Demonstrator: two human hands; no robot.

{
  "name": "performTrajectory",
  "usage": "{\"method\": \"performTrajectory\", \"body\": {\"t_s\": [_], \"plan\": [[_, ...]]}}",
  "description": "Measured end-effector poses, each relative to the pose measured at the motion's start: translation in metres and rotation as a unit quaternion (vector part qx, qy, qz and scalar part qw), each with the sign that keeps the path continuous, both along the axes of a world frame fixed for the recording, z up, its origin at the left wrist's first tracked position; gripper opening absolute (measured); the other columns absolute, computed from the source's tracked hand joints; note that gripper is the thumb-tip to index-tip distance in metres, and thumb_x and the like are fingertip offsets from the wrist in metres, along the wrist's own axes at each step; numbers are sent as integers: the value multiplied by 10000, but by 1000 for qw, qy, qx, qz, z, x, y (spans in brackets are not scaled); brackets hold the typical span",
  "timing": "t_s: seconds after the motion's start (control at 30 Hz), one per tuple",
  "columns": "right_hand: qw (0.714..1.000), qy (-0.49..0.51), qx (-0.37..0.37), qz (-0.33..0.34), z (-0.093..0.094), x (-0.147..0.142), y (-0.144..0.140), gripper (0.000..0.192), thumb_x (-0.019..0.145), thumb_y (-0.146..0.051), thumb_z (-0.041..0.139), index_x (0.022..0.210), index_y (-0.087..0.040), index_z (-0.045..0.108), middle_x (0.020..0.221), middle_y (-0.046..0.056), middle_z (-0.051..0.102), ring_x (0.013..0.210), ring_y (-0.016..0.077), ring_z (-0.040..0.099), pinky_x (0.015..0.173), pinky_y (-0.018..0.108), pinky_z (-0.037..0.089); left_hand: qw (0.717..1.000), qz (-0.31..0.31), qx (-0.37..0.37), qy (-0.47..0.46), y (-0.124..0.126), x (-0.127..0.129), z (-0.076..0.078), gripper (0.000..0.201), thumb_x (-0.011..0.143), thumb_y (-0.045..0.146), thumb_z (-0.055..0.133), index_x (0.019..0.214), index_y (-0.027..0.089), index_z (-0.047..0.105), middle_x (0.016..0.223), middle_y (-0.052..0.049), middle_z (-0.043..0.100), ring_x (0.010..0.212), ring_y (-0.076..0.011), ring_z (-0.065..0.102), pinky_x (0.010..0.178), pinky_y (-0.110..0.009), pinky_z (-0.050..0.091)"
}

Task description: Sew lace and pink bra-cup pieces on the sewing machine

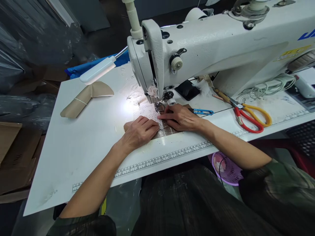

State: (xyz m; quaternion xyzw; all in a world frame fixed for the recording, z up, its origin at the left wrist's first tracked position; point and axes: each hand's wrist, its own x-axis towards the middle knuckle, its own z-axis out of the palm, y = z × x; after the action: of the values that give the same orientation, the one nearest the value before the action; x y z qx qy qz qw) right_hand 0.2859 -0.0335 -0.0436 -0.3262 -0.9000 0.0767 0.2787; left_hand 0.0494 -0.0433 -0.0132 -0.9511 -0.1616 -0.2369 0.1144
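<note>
Lace over brown material is apparently being aligned at the presser foot; fingers are laid on the work, left hand near-left of it, right hand to its right; pinching cannot be told; even guiding seems called for

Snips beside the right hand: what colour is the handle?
The handle is blue, shown in the head view.
</note>
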Motion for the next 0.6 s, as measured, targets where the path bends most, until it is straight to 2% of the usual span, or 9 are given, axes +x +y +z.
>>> {"method": "performTrajectory", "body": {"t_s": [0.1,0.3,0.6], "plan": [[999,-11,16,28,2,1,0,305,905,-196,509,1126,-216,718,1039,111,582,937,209,499,811,357,433,1000,6,-24,8,-4,1,4,120,876,152,595,936,141,698,892,-58,731,747,-168,648,664,-320,525],[999,-50,-4,4,6,0,-5,292,924,-232,529,1163,-231,696,1085,121,560,965,222,496,818,381,432,996,32,-87,-9,-3,3,5,171,864,231,558,862,179,721,884,-41,727,734,-162,633,756,-372,512],[995,-91,-17,-35,11,-5,-9,318,930,-227,504,1206,-219,662,1087,133,552,921,219,505,774,375,460,995,37,-81,-40,1,1,-1,160,831,243,592,879,168,725,915,-57,724,783,-193,627,735,-362,511]]}}
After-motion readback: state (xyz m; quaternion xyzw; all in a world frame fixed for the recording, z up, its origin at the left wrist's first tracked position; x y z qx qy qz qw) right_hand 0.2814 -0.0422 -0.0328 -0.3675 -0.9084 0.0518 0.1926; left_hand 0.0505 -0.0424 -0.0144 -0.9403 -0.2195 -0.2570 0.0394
